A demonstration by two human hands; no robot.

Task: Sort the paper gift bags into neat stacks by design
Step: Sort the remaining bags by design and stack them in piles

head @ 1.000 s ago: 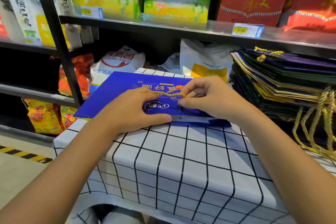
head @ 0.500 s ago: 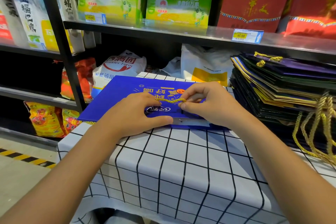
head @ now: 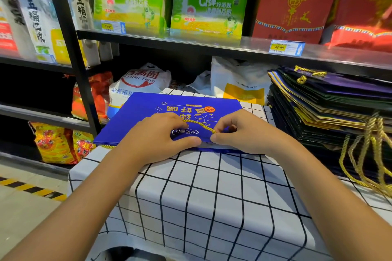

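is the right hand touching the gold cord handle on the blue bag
Touching. The head view shows the right hand pinching one end of the gold cord handle over the blue bag.

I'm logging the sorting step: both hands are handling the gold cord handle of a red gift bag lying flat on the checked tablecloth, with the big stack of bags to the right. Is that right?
Not quite: the gift bag is blue, not red, as the head view shows. The left hand and right hand do hold its gold cord handle on the checked tablecloth, stack of bags to the right.
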